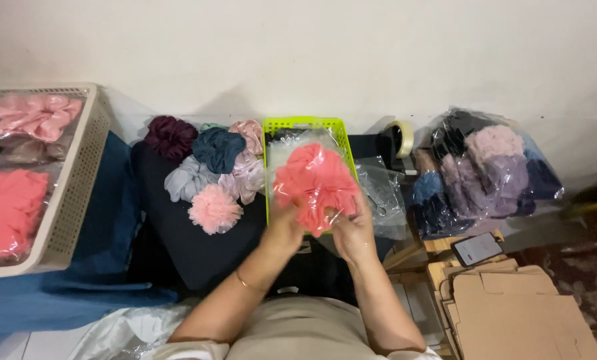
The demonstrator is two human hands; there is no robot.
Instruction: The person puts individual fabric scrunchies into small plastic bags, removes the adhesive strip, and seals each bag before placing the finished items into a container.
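Both hands hold up a coral-pink scrunchie [315,183] wrapped in a clear plastic bag, in front of a lime-green plastic basket [303,124]. My left hand [282,230] grips its lower left side, and my right hand [353,230] grips its lower right. A thin bracelet sits on my left wrist. The basket behind holds more clear plastic bags, mostly hidden by the scrunchie.
A pile of loose scrunchies [208,170] in maroon, teal, grey and pink lies left of the basket on dark cloth. A beige basket [78,180] with bagged pink scrunchies stands far left. At right are a tape roll [402,137], a bag of scrunchies [485,170], a phone [477,249] and flat cardboard boxes [518,313].
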